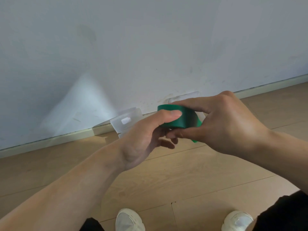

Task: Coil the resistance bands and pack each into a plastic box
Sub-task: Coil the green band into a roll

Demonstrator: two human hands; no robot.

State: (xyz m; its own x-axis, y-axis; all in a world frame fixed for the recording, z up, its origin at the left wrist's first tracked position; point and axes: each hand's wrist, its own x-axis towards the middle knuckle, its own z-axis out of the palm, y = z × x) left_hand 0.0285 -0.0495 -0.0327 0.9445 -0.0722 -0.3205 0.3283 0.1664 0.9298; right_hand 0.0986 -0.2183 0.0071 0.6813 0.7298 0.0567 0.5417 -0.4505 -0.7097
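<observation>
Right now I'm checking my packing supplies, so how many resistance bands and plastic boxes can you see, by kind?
Green resistance band, held in both the left hand and right hand: 1
Clear plastic boxes on the floor by the wall, one on the left and one partly hidden behind the hands: 2
Total: 3

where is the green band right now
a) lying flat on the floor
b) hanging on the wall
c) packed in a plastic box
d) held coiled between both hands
d, the green band sits rolled up above the floor, with the left hand and the right hand both gripping it.
</observation>
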